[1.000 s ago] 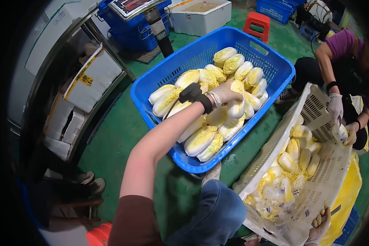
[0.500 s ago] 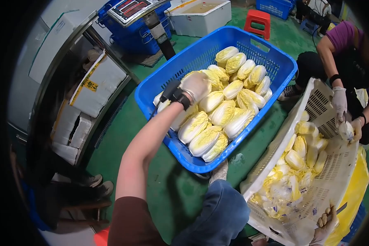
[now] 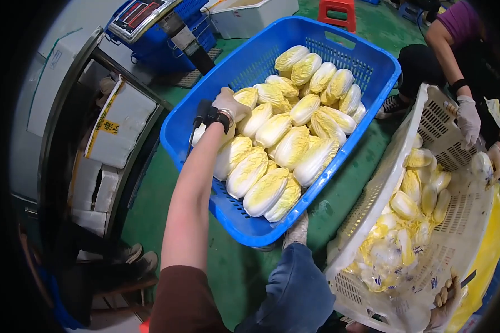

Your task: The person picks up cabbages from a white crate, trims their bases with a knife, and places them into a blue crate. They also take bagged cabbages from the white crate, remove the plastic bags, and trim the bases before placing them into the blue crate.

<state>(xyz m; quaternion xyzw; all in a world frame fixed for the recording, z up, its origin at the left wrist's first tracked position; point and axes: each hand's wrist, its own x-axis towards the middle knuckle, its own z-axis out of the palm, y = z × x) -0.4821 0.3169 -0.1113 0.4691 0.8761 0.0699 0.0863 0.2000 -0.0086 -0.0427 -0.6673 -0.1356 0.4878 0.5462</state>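
Observation:
My left hand, in a pale glove with a dark device strapped at the wrist, reaches into the blue basket. Its fingers bend down together at the left end of the piled napa cabbages; their tips and anything in them are hidden. White stems and yellow leaves show on the cabbages around it. At the lower right, my gloved right hand is closed on a knife, of which a short dark blade shows. That hand is beside the white crate, which holds more cabbages and clear plastic wrapping.
At the right a co-worker's gloved hands are by a wrapped cabbage. A scale, a foam box and a red stool stand behind the basket. Foam boxes fill a metal rack at left.
My left hand has moved left across the cabbages to the basket's left end. My right hand stays low with the knife. The co-worker's hands have drawn apart slightly. The whole view has shifted.

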